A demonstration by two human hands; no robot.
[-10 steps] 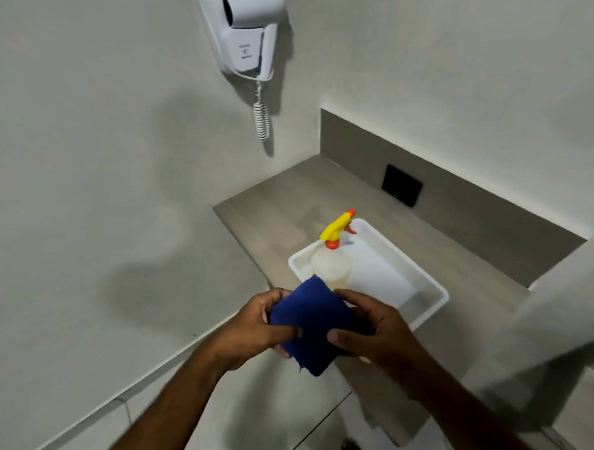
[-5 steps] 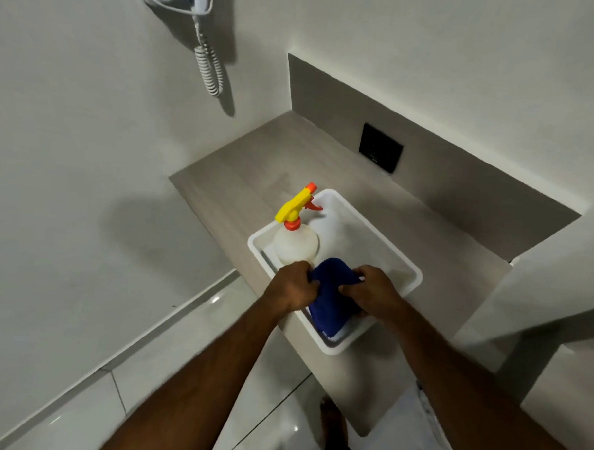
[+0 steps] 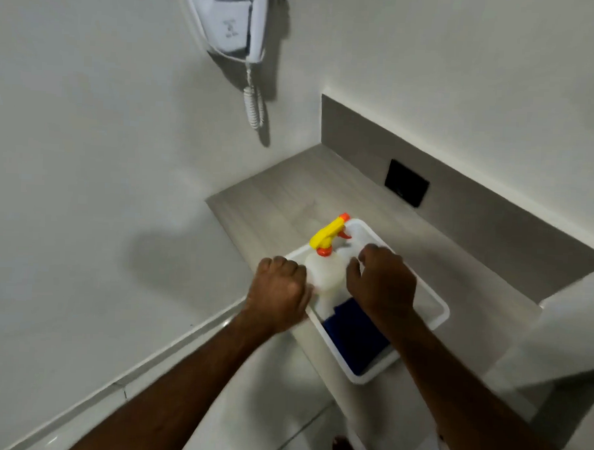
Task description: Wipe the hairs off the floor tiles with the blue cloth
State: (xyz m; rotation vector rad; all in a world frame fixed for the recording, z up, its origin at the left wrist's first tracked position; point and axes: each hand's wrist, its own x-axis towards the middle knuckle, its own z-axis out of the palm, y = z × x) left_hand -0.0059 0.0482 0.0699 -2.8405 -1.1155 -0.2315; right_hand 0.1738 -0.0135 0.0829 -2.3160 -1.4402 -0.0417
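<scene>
Both hands over the white tray, blue cloth lying inside it.

The left hand (image 3: 279, 292) sits curled into a loose fist at the tray's (image 3: 438, 316) left rim; whether it grips anything, I cannot tell. Next, the spray bottle (image 3: 324, 270) stands upright in the tray. The right hand (image 3: 383, 283) hovers half-curled beside it, holding nothing. The blue cloth (image 3: 355, 336) lies below that wrist.

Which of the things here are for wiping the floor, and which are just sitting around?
For the job:
blue cloth, lying in the white tray
floor tiles

Just there:
spray bottle in the same tray
wall hair dryer
counter
black wall plate
</scene>
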